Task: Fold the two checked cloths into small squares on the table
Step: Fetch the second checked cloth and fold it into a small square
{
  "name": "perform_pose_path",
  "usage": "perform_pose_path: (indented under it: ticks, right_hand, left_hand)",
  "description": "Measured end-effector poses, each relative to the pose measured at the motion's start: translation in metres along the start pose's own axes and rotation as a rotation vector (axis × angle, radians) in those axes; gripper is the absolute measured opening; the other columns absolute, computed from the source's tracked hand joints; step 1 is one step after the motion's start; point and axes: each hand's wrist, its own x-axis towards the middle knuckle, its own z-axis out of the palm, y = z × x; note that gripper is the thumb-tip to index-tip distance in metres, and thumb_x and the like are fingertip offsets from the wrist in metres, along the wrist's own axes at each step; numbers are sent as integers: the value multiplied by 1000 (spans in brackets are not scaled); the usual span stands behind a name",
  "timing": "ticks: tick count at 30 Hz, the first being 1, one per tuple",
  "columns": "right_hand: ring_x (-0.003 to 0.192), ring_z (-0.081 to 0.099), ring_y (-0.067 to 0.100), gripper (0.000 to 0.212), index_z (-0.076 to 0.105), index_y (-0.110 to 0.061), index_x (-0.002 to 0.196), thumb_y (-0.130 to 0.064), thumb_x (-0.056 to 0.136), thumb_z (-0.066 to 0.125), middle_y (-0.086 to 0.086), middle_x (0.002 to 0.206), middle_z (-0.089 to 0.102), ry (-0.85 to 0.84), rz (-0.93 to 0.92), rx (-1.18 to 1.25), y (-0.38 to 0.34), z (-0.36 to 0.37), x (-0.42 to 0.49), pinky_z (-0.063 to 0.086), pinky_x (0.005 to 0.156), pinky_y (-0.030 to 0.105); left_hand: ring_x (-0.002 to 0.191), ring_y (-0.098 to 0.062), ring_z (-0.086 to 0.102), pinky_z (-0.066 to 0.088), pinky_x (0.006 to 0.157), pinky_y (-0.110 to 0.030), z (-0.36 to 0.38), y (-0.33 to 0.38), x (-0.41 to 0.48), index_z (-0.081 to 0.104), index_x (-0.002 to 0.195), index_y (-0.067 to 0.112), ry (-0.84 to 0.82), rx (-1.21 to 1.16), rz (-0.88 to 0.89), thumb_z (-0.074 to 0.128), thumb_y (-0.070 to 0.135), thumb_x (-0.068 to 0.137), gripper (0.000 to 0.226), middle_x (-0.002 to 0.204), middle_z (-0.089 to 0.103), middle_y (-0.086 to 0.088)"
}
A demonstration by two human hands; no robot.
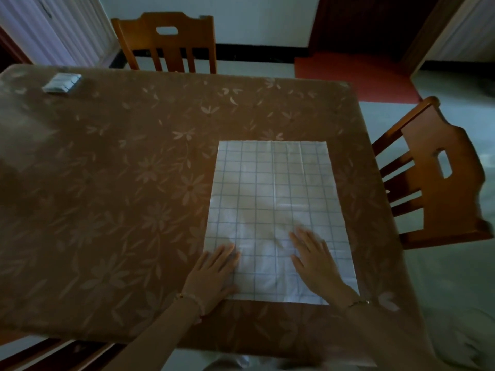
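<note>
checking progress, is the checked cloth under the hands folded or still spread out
Spread out. The checked cloth lies flat as one large rectangle on the table, with the left hand and right hand resting palm-down on its near end.

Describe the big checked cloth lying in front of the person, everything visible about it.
The checked cloth is white with a thin blue grid and looks like soft woven fabric. It lies spread flat as an upright rectangle on the right part of the table, faintly creased down the middle. The left hand and right hand press palms-down on its near end.
</note>
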Motion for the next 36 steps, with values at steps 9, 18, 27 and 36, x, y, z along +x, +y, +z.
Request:
perform_pose_path:
  ticks: [9, 18, 27, 36]
  right_hand:
    - [142, -7, 12, 62, 6, -28, 145, -54, 90, 9, -12, 151, -2, 23, -120, 72, -9, 9, -47, -6, 114, 36]
    - [133, 38, 17, 63, 35, -26, 138, -51, 82, 44, -1, 143, 44, 11, -152, -21, -7, 22, -66, 19, 109, 36]
    - [127, 47, 20, 66, 30, -29, 138, -52, 78, 49, -1, 140, 49, 63, -180, 58, -9, 16, -63, 42, 100, 46]
    - [127, 46, 22, 63, 36, -26, 136, -48, 78, 44, 1, 140, 48, 78, -188, 45, -12, 13, -64, 38, 101, 44]
  left_hand:
    - [125, -21, 47, 39, 101, -45, -10, 28, 8, 44, 129, 22, 202, 29, 96, 36, 57, 79, 61, 136, 51, 1]
    - [113, -20, 58, 53, 83, -44, -3, 50, 6, 60, 117, 25, 103, -9, 205, 37, 49, 68, 59, 124, 60, 0]
    - [104, -25, 61, 54, 75, -46, -14, 56, 6, 66, 103, 19, 145, -54, 206, 41, 26, 66, 45, 115, 63, -6]
    - [91, -23, 66, 55, 76, -37, -12, 41, 0, 64, 98, 9, 247, -147, 169, 72, -2, 59, 41, 105, 67, -8]
